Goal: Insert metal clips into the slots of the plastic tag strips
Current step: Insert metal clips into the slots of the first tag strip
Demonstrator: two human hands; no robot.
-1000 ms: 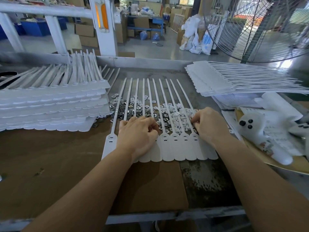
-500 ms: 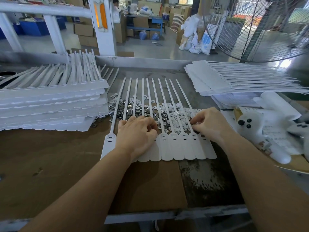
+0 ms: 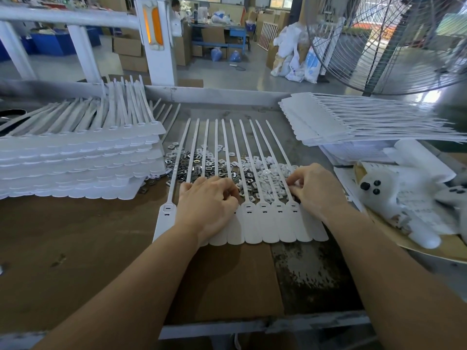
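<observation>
**Bench inventory: clip insertion, tag strip row in hand**

1. Workbench (image 3: 75,248), brown board over metal. I see it from the head camera, near edge at the bottom of the view.

2. Stack of tag strips (image 3: 75,157), left edge of the bench, tails running away from me. A second stack (image 3: 353,117) sits at the far right corner, tails pointing right.

3. Working row of tag strips (image 3: 267,223), centre of the bench, heads toward the near edge and side by side, long thin tails running to the far edge. Each head shows a small slot just below its tail.

4. Left hand (image 3: 209,205), resting on the heads at the left part of the row, fingers curled down at the slots. I cannot tell whether a clip is pinched under them.

5. Right hand (image 3: 316,188), at the right end of the row, fingertips bunched at the edge of the loose parts. What they hold, if anything, is hidden.

6. Metal clips (image 3: 192,168), a loose scatter under the tails, just beyond both hands; paler pieces (image 3: 267,173) lie on the right side.

Note: the clips lie on the far side of the fingers, the slots directly beneath them, so I judge each insertion a short pull toward the near edge, along the strips' long axis. The left hand is nearer the darker metal pile.
</observation>
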